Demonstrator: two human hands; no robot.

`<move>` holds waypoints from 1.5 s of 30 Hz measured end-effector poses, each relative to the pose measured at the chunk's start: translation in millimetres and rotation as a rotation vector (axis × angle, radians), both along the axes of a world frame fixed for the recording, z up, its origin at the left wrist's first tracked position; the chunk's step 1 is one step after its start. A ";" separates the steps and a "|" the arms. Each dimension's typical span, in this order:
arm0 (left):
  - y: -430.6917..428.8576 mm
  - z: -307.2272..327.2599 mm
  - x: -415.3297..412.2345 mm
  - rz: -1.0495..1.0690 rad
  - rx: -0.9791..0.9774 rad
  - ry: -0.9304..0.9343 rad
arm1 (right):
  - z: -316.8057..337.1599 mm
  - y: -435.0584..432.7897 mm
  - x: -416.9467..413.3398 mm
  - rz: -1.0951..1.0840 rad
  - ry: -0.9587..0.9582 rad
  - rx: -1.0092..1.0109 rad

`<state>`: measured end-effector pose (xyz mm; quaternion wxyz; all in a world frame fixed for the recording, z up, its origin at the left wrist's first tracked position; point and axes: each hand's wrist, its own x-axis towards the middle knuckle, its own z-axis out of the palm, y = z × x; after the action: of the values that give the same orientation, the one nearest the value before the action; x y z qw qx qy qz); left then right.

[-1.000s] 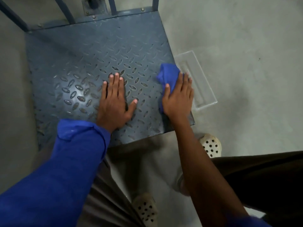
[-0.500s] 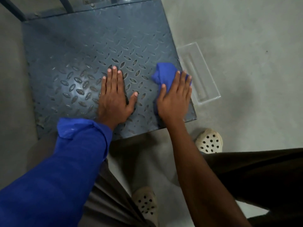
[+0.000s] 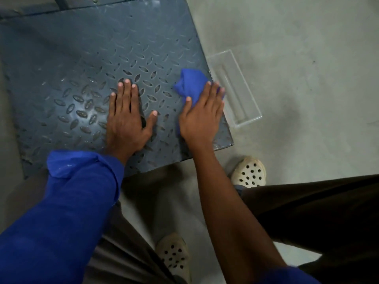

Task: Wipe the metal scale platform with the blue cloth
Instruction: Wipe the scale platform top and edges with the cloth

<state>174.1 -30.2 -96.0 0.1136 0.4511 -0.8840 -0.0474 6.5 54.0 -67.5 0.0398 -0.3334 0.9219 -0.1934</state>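
The metal scale platform (image 3: pixel 86 64) is a dark grey tread plate lying low on the floor and fills the upper left. My left hand (image 3: pixel 127 117) lies flat on it, palm down, fingers together and thumb spread, holding nothing. My right hand (image 3: pixel 202 117) presses flat on the bunched blue cloth (image 3: pixel 190 84) near the platform's right edge. Part of the cloth sticks out beyond my fingertips; the rest is hidden under my palm.
A clear plastic tray (image 3: pixel 235 89) lies on the grey concrete floor (image 3: pixel 307 58) right beside the platform's right edge. My two feet in pale perforated clogs (image 3: pixel 249 173) stand just below the platform's near edge. A frame rail runs along the platform's far side.
My right hand has slid the cloth slightly toward the platform's right edge. The camera has tipped closer and lower, so the platform's far rail has left most of the view. My left hand stays put.
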 end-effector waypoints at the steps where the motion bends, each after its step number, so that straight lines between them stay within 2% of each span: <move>1: 0.0 0.4 -0.2 0.000 0.000 0.002 | -0.1 -8.8 4.9 0.074 0.004 0.002; 3: 0.0 1.5 -0.4 -0.004 0.000 0.003 | 0.3 -3.6 22.8 0.265 0.021 -0.008; 5: -0.2 1.9 0.1 -0.017 0.009 0.017 | 1.7 29.5 38.9 0.355 -0.004 -0.025; 9: 0.8 1.5 0.0 0.006 0.002 0.028 | -1.7 95.9 30.3 0.148 -0.017 -0.003; 13: 2.5 2.9 -2.1 0.013 0.010 0.025 | -1.9 55.2 -3.9 -0.036 -0.030 0.010; 15: 2.1 3.0 -1.3 0.014 0.005 0.043 | -0.5 19.3 -2.0 0.019 -0.043 0.004; 17: 1.3 2.3 -0.1 0.009 -0.012 0.063 | 0.6 3.2 16.8 0.174 -0.015 -0.003; 20: -0.9 1.7 1.2 -0.010 -0.014 0.083 | 0.8 35.5 46.4 0.354 -0.025 -0.015; 24: 0.1 3.4 -0.9 0.070 -0.015 0.085 | -3.7 86.2 33.4 0.214 -0.020 -0.008; 28: -2.4 5.7 -4.5 0.146 0.023 0.028 | -2.1 23.9 3.9 0.074 -0.044 -0.007; 31: -7.2 6.2 -7.1 0.178 0.050 0.012 | 1.1 -31.8 21.2 0.277 -0.030 0.020; 34: -27.2 6.2 0.6 0.182 0.107 0.007 | 0.4 -21.9 50.1 0.501 0.003 -0.019; 37: -57.9 7.2 17.6 0.140 0.073 0.024 | -4.5 18.5 37.0 0.452 0.010 -0.016; 40: -86.7 12.4 24.6 0.142 0.091 0.025 | -4.1 -15.2 17.5 0.395 0.050 -0.081; 45: -101.8 16.1 24.9 0.160 0.103 0.042 | -10.9 -95.9 21.4 0.909 0.009 -0.123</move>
<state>199.0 -132.0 -79.9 0.1122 0.5245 -0.8388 -0.0933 28.0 -41.9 -78.4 0.0966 -0.7065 0.6691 -0.2094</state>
